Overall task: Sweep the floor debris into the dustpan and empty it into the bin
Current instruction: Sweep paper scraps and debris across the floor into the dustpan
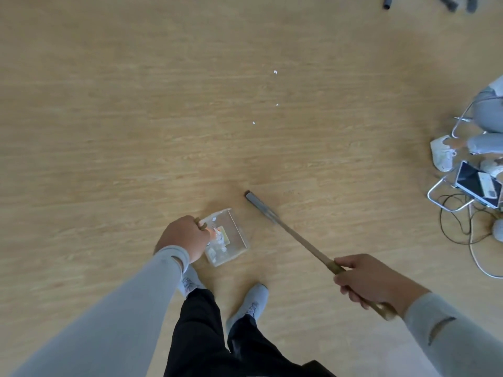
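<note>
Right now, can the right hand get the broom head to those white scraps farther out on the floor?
Probably yes. The right hand grips the broom, and only bare wooden floor lies between its head and the white scraps. The dustpan, held by the left hand, sits off to the side.

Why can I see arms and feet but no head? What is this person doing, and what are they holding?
The camera sits on the person's head and looks down, so you see what they see: their own arms, legs and shoes. It is just one picture from that one view.

The left hand grips the handle of a clear dustpan, which already has some scraps inside. The right hand has its fingers wrapped around the stick of a broom; the broom's head rests low by the wooden floor, beside the dustpan.

Farther away lie three white crumbs not yet swept. At the right edge are cables, a device and someone else's shoes.
</note>
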